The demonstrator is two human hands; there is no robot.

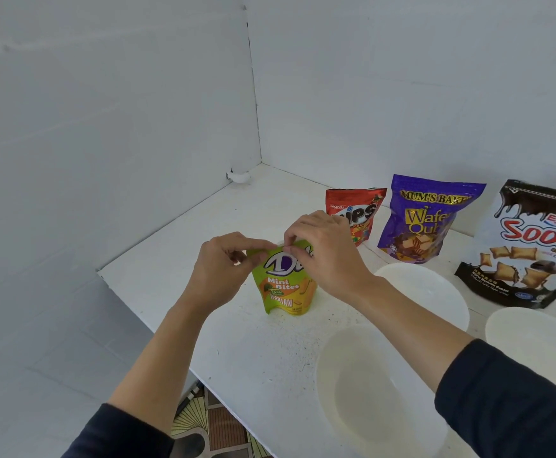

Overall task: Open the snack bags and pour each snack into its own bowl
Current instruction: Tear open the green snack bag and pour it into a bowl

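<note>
Your left hand (227,264) and right hand (324,252) both pinch the top edge of the green bag (286,287), which stands upright on the white counter (237,345) right below your fingertips and reads "Mini Bites". Behind your right hand, which partly hides it, stands a red bag (360,211); farther right come a purple bag (425,223) marked "MUM'S" and a brown-and-white bag (531,249) lettered "SOO". Three white bowls sit to your right: one (431,292) beside the wrist, one (372,388) under the forearm, one (540,338) beyond it.

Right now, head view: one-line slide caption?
Left hand and right hand pinch the top of the upright green snack bag.
</note>
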